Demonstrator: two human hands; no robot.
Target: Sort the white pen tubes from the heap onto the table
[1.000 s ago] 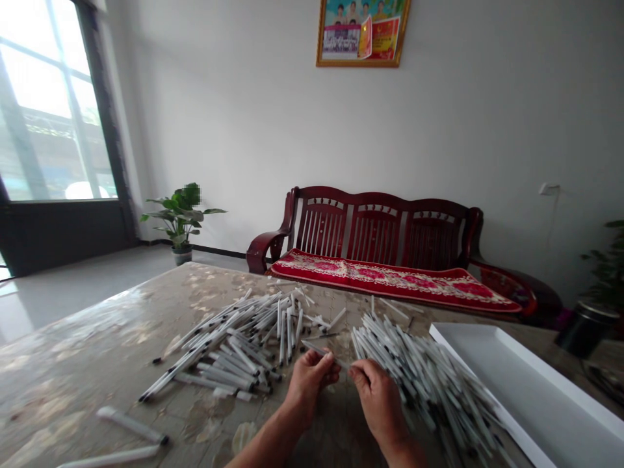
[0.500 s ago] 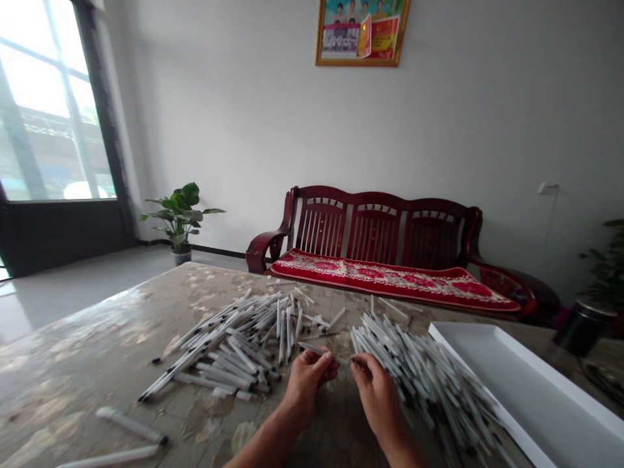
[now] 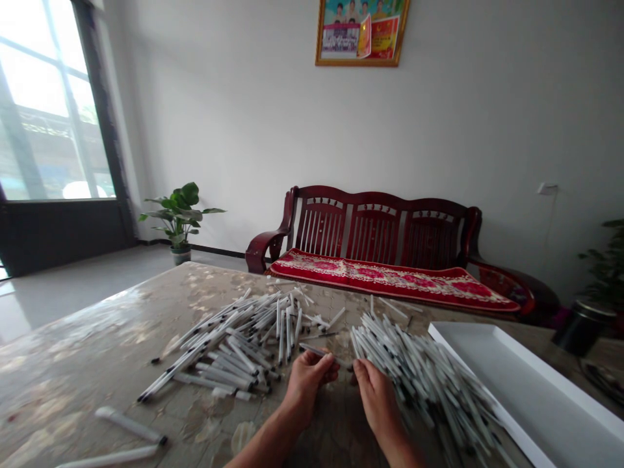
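A slim pen [image 3: 314,350] with a clear barrel is pinched between the thumb and fingers of my left hand [image 3: 308,380], lying nearly level above the table. My right hand [image 3: 376,390] closes its thumb and fingers at the pen's right end; the fingertips partly hide that end. To the left spreads a loose heap of white pen barrels with dark ends [image 3: 238,357]. Beside my right hand lies a denser pile of similar pens [image 3: 419,364].
A shallow white box [image 3: 546,396] stands at the table's right. Two loose pen barrels [image 3: 131,426] lie at the front left of the patterned tabletop [image 3: 63,383]. Small white pieces [image 3: 319,321] lie between the heaps. Beyond the table stands a wooden bench [image 3: 375,227].
My right hand's fingers have shifted slightly at the pen's right end, the index finger drawing in behind the thumb. My left hand and the piles stay as they were.
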